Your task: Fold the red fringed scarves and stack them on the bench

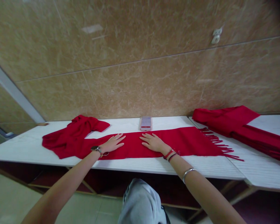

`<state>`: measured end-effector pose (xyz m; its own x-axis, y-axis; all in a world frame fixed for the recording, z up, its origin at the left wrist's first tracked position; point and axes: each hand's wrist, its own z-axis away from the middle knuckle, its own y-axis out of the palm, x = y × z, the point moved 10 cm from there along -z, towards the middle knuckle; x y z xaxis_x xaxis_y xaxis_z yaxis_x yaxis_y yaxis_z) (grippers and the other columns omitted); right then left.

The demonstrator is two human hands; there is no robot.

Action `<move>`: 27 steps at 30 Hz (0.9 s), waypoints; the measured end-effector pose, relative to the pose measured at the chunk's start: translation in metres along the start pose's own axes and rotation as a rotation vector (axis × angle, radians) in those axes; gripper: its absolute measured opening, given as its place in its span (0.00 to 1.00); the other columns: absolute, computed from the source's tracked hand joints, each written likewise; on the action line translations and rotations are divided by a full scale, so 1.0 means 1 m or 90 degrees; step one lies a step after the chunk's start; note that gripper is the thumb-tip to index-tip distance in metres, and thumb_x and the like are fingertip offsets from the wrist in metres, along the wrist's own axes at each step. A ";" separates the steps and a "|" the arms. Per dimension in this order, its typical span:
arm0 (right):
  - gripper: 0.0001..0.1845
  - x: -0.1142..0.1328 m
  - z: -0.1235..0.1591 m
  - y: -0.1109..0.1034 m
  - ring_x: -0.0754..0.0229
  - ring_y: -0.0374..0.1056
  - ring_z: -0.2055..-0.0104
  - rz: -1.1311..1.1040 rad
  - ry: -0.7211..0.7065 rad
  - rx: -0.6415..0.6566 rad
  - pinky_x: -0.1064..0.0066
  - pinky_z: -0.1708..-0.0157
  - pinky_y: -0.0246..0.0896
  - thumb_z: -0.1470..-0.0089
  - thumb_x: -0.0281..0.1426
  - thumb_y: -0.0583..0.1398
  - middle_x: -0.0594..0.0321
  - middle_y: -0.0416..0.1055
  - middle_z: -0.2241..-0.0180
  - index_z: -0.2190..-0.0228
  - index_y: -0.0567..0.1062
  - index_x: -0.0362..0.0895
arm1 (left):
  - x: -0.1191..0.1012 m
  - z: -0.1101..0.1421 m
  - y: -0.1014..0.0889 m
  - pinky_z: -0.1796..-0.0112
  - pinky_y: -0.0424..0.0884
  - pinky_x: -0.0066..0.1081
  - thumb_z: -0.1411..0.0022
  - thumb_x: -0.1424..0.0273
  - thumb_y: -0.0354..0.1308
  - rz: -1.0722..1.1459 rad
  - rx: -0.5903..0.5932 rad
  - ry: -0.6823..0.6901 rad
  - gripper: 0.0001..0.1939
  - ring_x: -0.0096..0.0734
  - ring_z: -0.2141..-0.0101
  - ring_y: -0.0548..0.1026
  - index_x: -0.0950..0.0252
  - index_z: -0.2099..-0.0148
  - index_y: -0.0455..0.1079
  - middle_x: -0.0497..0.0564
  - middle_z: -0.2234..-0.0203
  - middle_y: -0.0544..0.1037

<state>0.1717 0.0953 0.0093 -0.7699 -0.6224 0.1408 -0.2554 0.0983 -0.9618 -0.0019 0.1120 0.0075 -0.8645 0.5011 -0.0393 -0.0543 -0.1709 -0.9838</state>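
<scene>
A long red scarf (133, 146) lies along the white counter, flat in the middle, with its fringed end to the right. Its left part is bunched in loose folds. My left hand (112, 143) rests palm down on the flat stretch, fingers spread, beside the bunched part. On the same stretch, further right, my right hand (154, 142) also lies flat with its fingers apart. Neither hand grips the cloth. Just behind the scarf, between the two hands, a phone (146, 123) lies near the wall.
Another red scarf (226, 119), folded, lies at the right on the adjoining counter. The white counter top (140, 165) backs onto a tiled wall (140, 87). A socket-like white fitting (216, 36) is on the wall. Open shelves (116, 180) sit below the front edge.
</scene>
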 end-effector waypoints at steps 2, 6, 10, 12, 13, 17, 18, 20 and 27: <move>0.26 -0.001 -0.001 -0.001 0.55 0.47 0.39 -0.006 0.000 -0.001 0.54 0.43 0.42 0.40 0.43 0.43 0.57 0.54 0.41 0.44 0.59 0.47 | 0.006 0.001 -0.002 0.43 0.41 0.42 0.35 0.56 0.37 -0.008 0.016 -0.005 0.29 0.36 0.38 0.40 0.58 0.35 0.41 0.52 0.37 0.42; 0.28 -0.008 -0.002 -0.009 0.55 0.45 0.39 -0.013 0.025 -0.032 0.56 0.43 0.42 0.41 0.44 0.44 0.55 0.51 0.40 0.42 0.56 0.45 | -0.017 -0.008 -0.016 0.43 0.43 0.41 0.35 0.59 0.38 -0.048 -0.049 0.009 0.26 0.37 0.39 0.43 0.61 0.37 0.49 0.54 0.37 0.45; 0.29 -0.017 0.002 -0.004 0.52 0.43 0.38 0.003 0.077 0.006 0.50 0.43 0.39 0.41 0.45 0.43 0.56 0.49 0.39 0.42 0.55 0.45 | -0.055 -0.025 -0.021 0.43 0.45 0.40 0.34 0.58 0.35 -0.023 -0.155 0.008 0.27 0.37 0.39 0.44 0.62 0.37 0.48 0.54 0.38 0.46; 0.29 -0.018 0.004 -0.001 0.52 0.42 0.38 0.014 0.097 0.031 0.49 0.43 0.39 0.41 0.45 0.42 0.57 0.49 0.39 0.42 0.56 0.46 | -0.061 -0.033 -0.010 0.44 0.46 0.43 0.35 0.56 0.36 -0.007 -0.134 -0.005 0.27 0.39 0.39 0.44 0.60 0.37 0.48 0.53 0.38 0.47; 0.29 -0.019 0.005 -0.001 0.52 0.42 0.38 0.020 0.106 0.034 0.50 0.43 0.39 0.41 0.45 0.42 0.57 0.49 0.39 0.42 0.56 0.46 | -0.061 -0.035 -0.005 0.44 0.46 0.44 0.35 0.56 0.36 -0.003 -0.122 -0.009 0.27 0.39 0.39 0.44 0.58 0.37 0.48 0.52 0.38 0.48; 0.30 -0.027 0.010 -0.005 0.51 0.43 0.38 0.047 0.150 0.028 0.50 0.44 0.40 0.41 0.45 0.41 0.55 0.48 0.39 0.42 0.56 0.44 | -0.054 -0.037 0.002 0.44 0.45 0.44 0.35 0.54 0.36 0.000 -0.122 -0.009 0.27 0.39 0.39 0.45 0.56 0.37 0.48 0.50 0.38 0.47; 0.30 -0.032 0.012 -0.006 0.50 0.44 0.38 0.055 0.166 0.028 0.50 0.44 0.40 0.41 0.46 0.42 0.54 0.48 0.39 0.42 0.56 0.44 | -0.052 -0.036 0.001 0.44 0.45 0.44 0.36 0.54 0.36 -0.001 -0.125 -0.011 0.27 0.39 0.39 0.45 0.56 0.37 0.48 0.50 0.38 0.47; 0.31 -0.049 0.021 -0.008 0.49 0.44 0.38 0.068 0.200 0.034 0.50 0.44 0.41 0.41 0.46 0.42 0.52 0.48 0.39 0.42 0.55 0.43 | -0.049 -0.035 0.000 0.44 0.45 0.45 0.36 0.53 0.36 -0.007 -0.129 -0.024 0.28 0.42 0.39 0.45 0.55 0.37 0.48 0.50 0.38 0.47; 0.27 -0.124 0.070 -0.022 0.48 0.45 0.39 0.153 0.250 0.033 0.47 0.46 0.45 0.40 0.41 0.43 0.49 0.52 0.41 0.44 0.58 0.44 | -0.046 -0.037 0.001 0.44 0.45 0.48 0.37 0.52 0.36 -0.013 -0.148 -0.035 0.29 0.48 0.40 0.46 0.54 0.37 0.48 0.50 0.38 0.48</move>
<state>0.3138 0.1157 -0.0032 -0.9693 -0.2451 -0.0186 -0.0212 0.1589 -0.9871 0.0559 0.1207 0.0021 -0.8909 0.4539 -0.0153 0.0388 0.0424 -0.9983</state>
